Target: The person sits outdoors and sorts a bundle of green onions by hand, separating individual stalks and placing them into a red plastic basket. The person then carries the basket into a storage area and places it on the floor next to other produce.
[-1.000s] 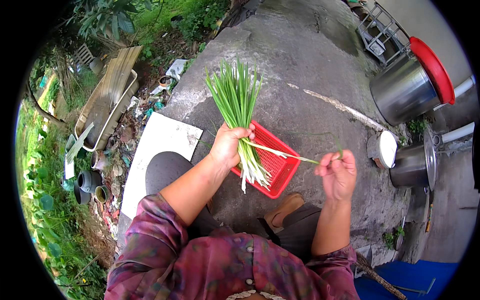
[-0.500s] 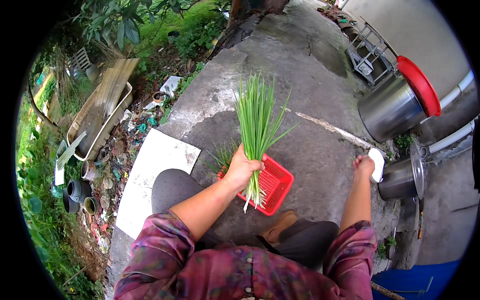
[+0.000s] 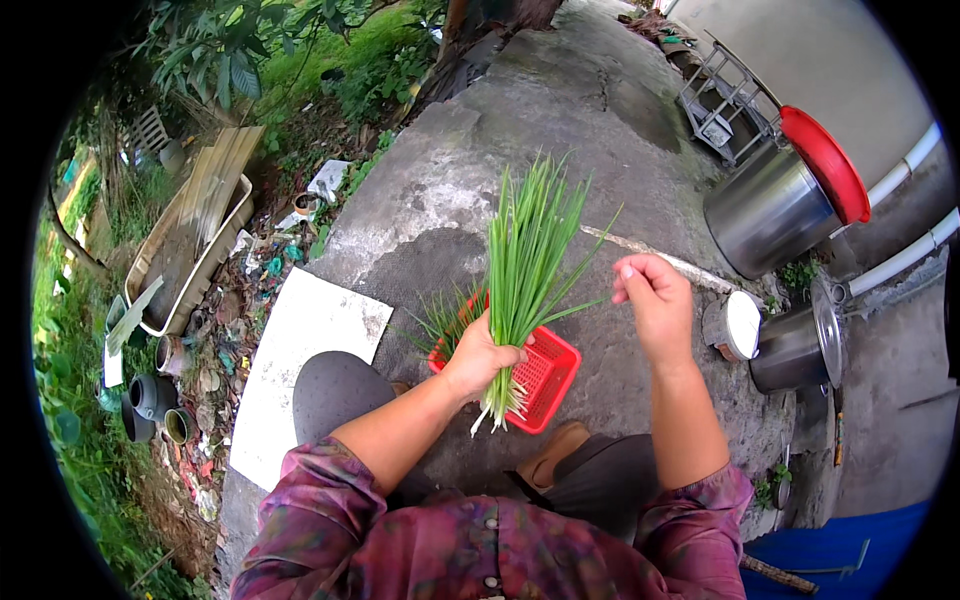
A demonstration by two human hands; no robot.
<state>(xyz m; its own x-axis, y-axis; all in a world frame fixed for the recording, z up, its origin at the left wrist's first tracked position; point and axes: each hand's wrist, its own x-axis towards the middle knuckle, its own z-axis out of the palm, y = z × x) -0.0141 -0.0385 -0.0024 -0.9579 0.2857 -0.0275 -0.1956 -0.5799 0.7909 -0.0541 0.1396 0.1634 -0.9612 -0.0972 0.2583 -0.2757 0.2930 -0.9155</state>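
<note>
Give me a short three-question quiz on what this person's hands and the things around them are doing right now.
1. True or false: the left hand grips the bunch of green chives near its pale root end.
2. What lies under the bunch: A) red basket, B) white board, C) steel pot?
3. Is the right hand gripping the bunch?

Key: 1 true. 2 A. 3 No, it is raised beside the leaves, fingers curled.

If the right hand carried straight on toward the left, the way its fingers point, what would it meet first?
Probably the upper leaves of the green onion bunch held by the left hand. The right hand is beside them, with one stray leaf tip closest, though depth is unclear.
</note>
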